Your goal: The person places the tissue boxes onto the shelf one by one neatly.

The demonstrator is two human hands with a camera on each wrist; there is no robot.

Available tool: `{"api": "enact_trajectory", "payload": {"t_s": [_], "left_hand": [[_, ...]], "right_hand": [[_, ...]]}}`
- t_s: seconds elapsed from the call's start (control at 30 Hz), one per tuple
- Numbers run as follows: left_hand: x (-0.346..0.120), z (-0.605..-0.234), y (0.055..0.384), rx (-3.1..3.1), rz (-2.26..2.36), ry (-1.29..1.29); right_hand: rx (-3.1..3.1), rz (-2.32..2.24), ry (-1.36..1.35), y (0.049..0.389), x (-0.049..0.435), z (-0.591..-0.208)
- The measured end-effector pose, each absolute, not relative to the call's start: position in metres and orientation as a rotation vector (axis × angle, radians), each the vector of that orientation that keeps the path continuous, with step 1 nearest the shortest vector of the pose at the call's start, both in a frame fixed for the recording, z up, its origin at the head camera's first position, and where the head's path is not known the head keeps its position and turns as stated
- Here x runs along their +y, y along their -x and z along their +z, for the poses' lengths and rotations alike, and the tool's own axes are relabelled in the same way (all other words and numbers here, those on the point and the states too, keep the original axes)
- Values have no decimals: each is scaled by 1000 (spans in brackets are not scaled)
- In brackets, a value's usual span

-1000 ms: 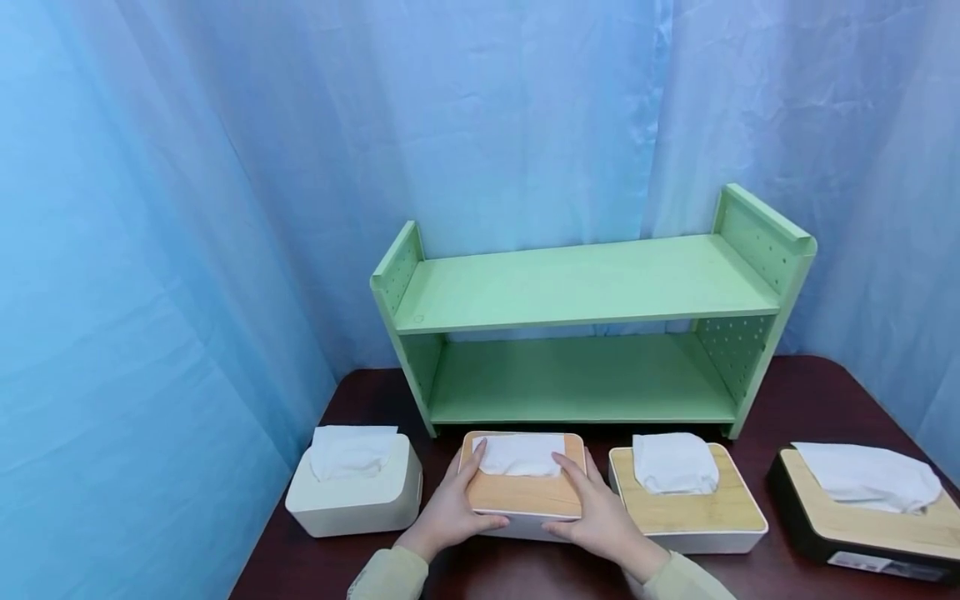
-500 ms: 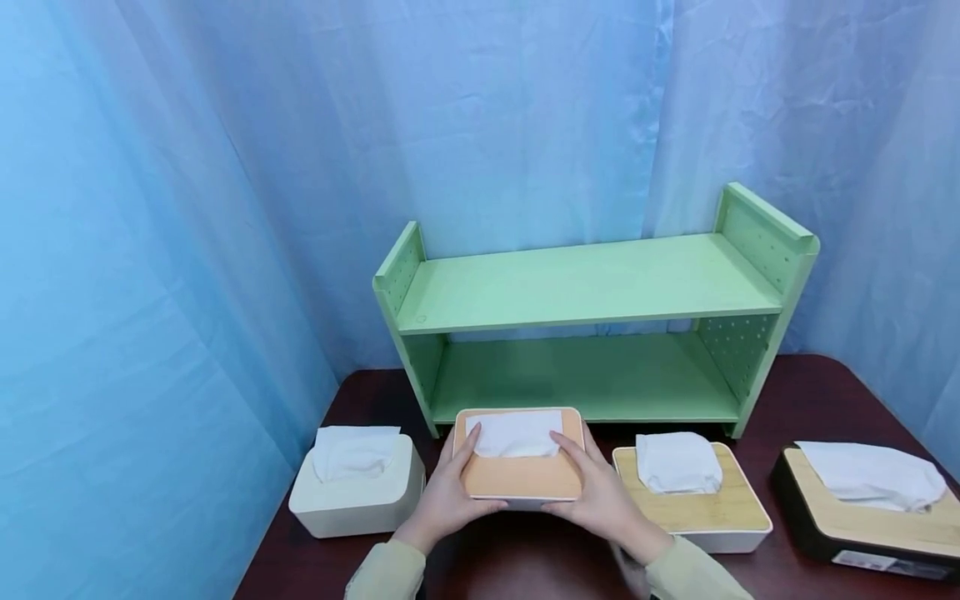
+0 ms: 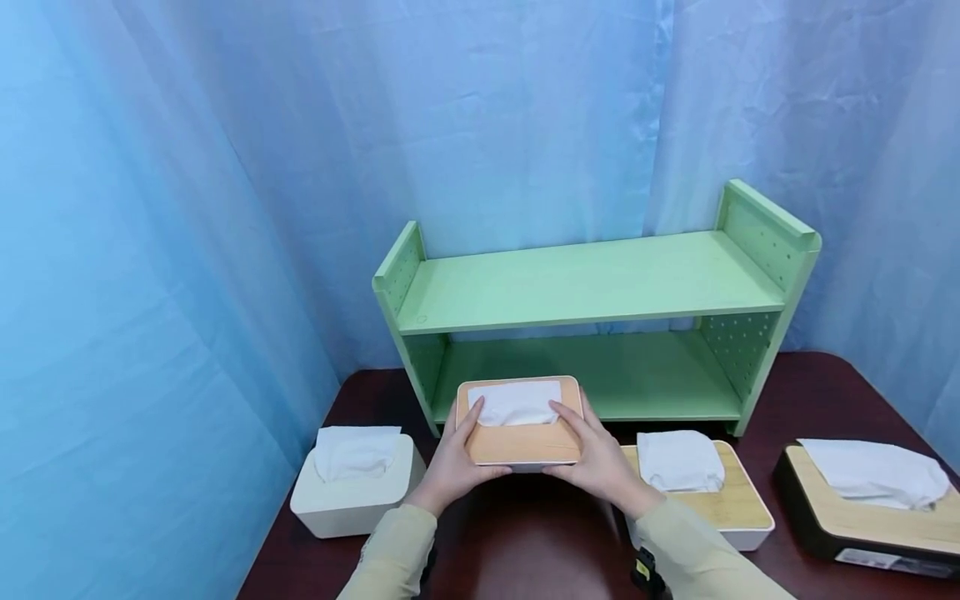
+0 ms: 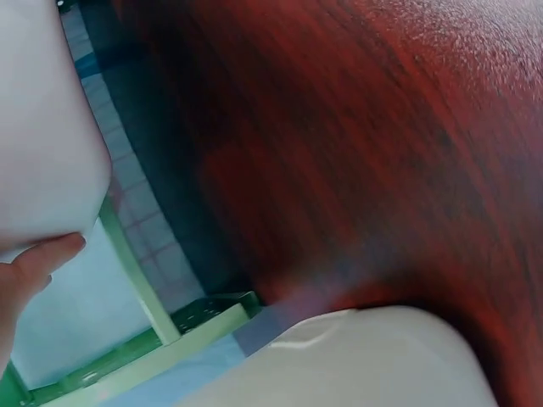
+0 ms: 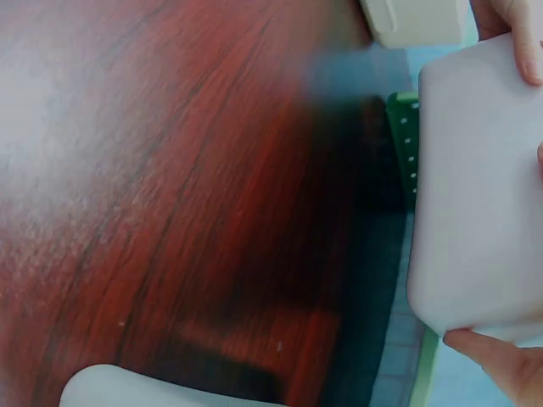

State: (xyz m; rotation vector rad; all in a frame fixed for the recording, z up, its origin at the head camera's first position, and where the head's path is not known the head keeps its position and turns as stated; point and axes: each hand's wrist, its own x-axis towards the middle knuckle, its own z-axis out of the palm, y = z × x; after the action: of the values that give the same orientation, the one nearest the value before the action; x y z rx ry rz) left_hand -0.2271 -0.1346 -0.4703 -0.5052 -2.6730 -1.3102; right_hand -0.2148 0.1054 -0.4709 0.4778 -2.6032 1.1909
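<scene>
Both hands hold a tissue box [image 3: 517, 447] with a light wooden lid and white body, raised above the table. My left hand [image 3: 452, 468] grips its left side and my right hand [image 3: 597, 463] its right, with thumbs at the near edge and fingers over the lid by the white tissue [image 3: 517, 403]. In the left wrist view the pale box body [image 4: 42, 127] fills the upper left corner. The right wrist view shows its smooth white body [image 5: 475, 195] with fingers at both ends. A green two-tier rack [image 3: 592, 283] stands right behind the box.
On the dark red-brown table [image 3: 525, 542] stand an all-white tissue box [image 3: 348, 504] at left, a wood-lidded white one [image 3: 738, 508] at right, and a black one with a wooden lid [image 3: 870, 529] farther right. Blue curtains [image 3: 525, 125] hang behind and at the left.
The hands have lifted the tissue box off the table and carried it up and forward, toward the rack's lower shelf. The other boxes stay put.
</scene>
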Motion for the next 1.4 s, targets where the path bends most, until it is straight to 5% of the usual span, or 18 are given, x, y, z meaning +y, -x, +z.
{"api": "enact_trajectory", "payload": {"t_s": [1.4], "left_hand": [[-131,-449,271,-2705,-1125,373]], "right_hand": [[-2789,1283,-537,263,116,-445]]}}
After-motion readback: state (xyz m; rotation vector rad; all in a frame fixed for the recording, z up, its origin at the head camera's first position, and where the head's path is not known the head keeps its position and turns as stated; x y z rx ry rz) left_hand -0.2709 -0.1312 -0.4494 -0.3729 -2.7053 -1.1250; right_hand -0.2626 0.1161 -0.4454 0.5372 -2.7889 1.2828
